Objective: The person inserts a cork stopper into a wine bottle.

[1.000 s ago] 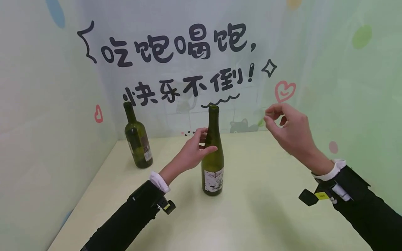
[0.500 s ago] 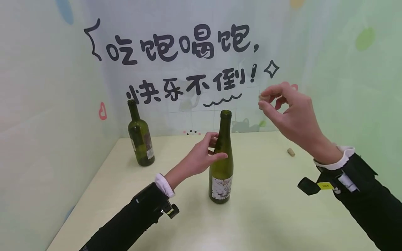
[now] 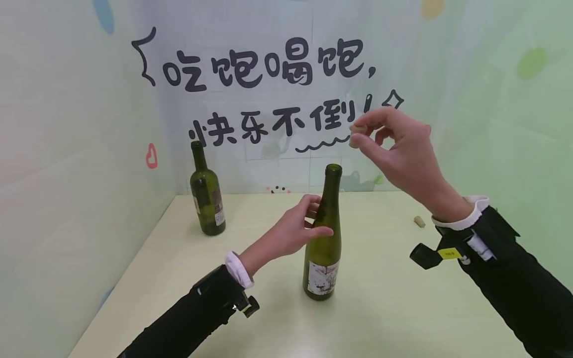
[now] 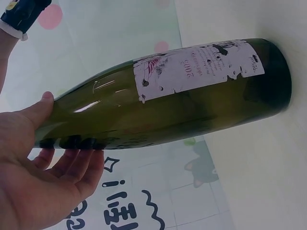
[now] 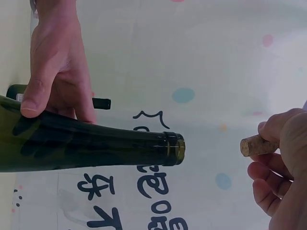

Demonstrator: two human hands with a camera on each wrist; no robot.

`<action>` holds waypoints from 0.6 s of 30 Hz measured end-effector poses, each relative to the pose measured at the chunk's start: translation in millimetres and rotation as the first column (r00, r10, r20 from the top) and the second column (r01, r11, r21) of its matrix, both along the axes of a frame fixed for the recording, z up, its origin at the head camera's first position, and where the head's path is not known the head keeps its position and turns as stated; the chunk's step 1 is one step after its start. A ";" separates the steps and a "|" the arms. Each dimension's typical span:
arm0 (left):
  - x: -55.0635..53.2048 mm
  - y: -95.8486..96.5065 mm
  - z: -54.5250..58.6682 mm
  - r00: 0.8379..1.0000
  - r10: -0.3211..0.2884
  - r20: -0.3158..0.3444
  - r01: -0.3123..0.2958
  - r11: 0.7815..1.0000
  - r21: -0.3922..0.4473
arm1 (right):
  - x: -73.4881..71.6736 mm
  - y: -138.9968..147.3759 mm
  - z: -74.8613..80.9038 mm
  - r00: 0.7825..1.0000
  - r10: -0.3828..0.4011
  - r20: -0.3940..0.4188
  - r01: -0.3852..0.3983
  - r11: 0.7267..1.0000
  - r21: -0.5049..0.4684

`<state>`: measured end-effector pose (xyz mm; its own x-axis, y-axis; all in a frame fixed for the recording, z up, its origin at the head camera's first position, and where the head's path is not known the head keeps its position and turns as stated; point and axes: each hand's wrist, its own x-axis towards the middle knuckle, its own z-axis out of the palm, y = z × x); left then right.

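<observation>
A green wine bottle with a torn pale label stands on the table. My left hand grips its shoulder, thumb on one side and fingers on the other, as the left wrist view also shows. The bottle's mouth is uncovered. My right hand pinches a cork between thumb and fingers, raised above and to the right of the mouth. A gap separates cork and mouth in the right wrist view. The cork is mostly covered by fingers in the head view.
A second green wine bottle stands at the back left of the table. Another cork lies on the right side. A wall with printed writing rises behind the table, and a side wall borders its left.
My right hand has risen and moved left with the cork toward the bottle's mouth. The gripped bottle sits lower and further right in the head view, which has shifted somewhat.
</observation>
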<state>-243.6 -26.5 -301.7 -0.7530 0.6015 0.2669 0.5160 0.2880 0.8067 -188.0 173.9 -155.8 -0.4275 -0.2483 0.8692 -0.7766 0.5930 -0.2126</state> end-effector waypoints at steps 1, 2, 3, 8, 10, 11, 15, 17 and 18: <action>-0.4 1.4 -0.1 1.000 0.002 0.003 -0.002 1.000 -0.001 | -2.2 0.1 -2.0 1.000 0.008 0.012 -0.008 1.000 -0.003; -1.0 2.8 -0.3 1.000 0.002 0.006 -0.002 1.000 0.000 | -3.9 -0.2 -4.2 1.000 0.012 0.020 -0.011 1.000 -0.005; -1.7 4.2 -0.6 1.000 0.003 0.007 -0.003 1.000 -0.001 | -5.3 -0.9 -6.2 0.999 0.021 0.032 -0.020 1.000 -0.008; -5.4 9.8 -2.2 1.000 0.009 0.012 -0.009 1.000 -0.003 | -4.6 -5.9 -13.8 0.996 0.055 0.070 -0.054 0.998 -0.022; -6.8 11.3 -2.4 1.000 0.013 0.012 -0.013 1.000 -0.006 | -4.8 -7.3 -15.8 0.995 0.064 0.082 -0.062 0.998 -0.025; -7.4 11.9 -2.3 1.000 0.015 0.011 -0.015 1.000 -0.008 | -5.3 -7.7 -16.8 0.994 0.066 0.089 -0.064 0.998 -0.026; -9.3 14.8 -1.6 1.000 0.022 0.010 -0.022 1.000 -0.014 | -11.3 -6.7 -21.6 0.991 0.061 0.116 -0.058 0.998 -0.026; -9.8 16.3 -1.2 1.000 0.024 0.010 -0.024 1.000 -0.015 | -14.6 -5.1 -23.2 0.991 0.062 0.123 -0.059 0.998 -0.029; -10.2 17.2 -1.0 1.000 0.025 0.009 -0.025 1.000 -0.016 | -16.2 -4.0 -24.0 0.990 0.062 0.124 -0.059 0.998 -0.030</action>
<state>-253.7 -9.4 -302.7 -0.7705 0.5862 0.2504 0.5009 0.3137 0.8067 -204.2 169.9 -179.7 -0.5183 -0.2546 0.8164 -0.7772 0.5385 -0.3255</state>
